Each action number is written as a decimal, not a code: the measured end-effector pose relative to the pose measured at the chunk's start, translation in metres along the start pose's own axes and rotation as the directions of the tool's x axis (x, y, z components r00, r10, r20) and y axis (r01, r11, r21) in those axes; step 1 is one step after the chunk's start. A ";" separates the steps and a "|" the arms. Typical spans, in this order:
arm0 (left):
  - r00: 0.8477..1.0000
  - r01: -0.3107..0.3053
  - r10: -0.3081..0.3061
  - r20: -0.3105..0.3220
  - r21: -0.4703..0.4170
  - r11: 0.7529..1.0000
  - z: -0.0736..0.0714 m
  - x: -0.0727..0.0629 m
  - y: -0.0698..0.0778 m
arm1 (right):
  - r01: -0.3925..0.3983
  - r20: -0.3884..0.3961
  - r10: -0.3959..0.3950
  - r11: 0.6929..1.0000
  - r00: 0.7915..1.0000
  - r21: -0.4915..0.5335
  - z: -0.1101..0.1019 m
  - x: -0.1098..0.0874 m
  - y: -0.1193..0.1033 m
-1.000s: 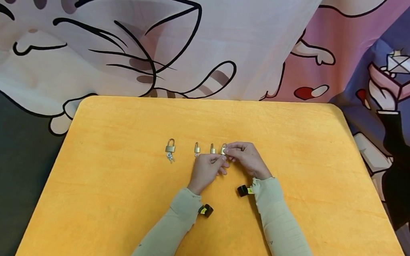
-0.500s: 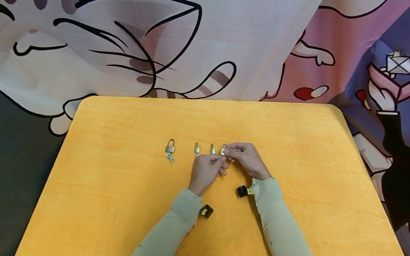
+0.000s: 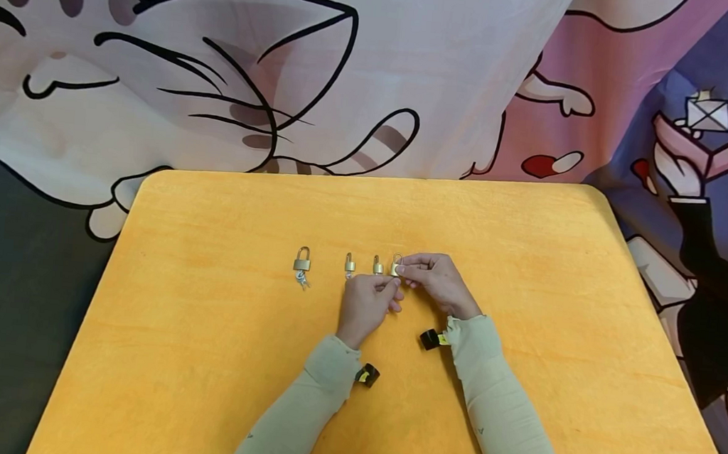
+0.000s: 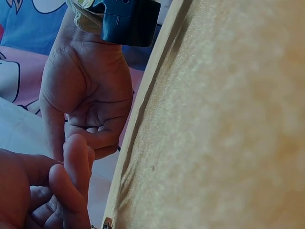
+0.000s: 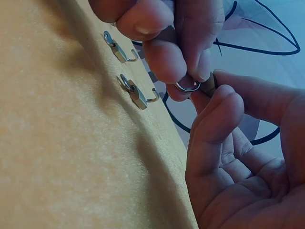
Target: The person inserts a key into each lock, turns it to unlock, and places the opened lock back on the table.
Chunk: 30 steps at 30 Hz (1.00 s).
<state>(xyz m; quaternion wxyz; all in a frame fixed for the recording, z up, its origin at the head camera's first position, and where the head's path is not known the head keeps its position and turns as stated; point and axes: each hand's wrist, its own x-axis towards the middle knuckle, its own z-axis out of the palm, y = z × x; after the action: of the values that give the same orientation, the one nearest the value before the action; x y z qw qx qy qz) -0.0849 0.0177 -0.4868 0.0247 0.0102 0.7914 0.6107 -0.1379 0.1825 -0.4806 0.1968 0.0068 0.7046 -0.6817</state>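
Thumb and fingers of my right hand (image 3: pixel 439 283) pinch a small brass padlock (image 3: pixel 396 267) over the table, its shackle pointing away from me. Just below that lock, my left hand (image 3: pixel 365 305) pinches a silver key ring (image 5: pixel 188 87), which shows between the fingertips in the right wrist view. Any key on it is hidden by the fingers. To the left stand two similar padlocks, a nearer one (image 3: pixel 378 265) and a farther one (image 3: pixel 350 263). Both have hook-like, unlatched shackles in the right wrist view. A larger padlock (image 3: pixel 302 263) lies farther left with keys (image 3: pixel 302 279) at its base.
The yellow table (image 3: pixel 200 357) spreads under both arms. Black wrist cameras sit on the left wrist (image 3: pixel 368 375) and the right wrist (image 3: pixel 430 339). Behind the table's far edge hangs a printed cartoon curtain (image 3: pixel 452 84).
The padlock at my right fingertips has shifted very slightly left. My left fingers have drawn in a touch; both hands keep their grips, and the other padlocks lie as before.
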 end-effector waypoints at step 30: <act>0.991 0.119 -0.118 0.067 -0.020 0.993 0.001 0.003 -0.001 | -0.017 0.017 0.018 1.000 1.000 -0.004 -0.001 -0.002 -0.001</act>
<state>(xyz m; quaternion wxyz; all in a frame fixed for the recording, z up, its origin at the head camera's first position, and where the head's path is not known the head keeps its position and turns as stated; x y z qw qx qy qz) -0.0878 0.0183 -0.4884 0.0868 -0.0171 0.7821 0.6168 -0.1367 0.1834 -0.4788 0.2087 0.0068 0.7042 -0.6786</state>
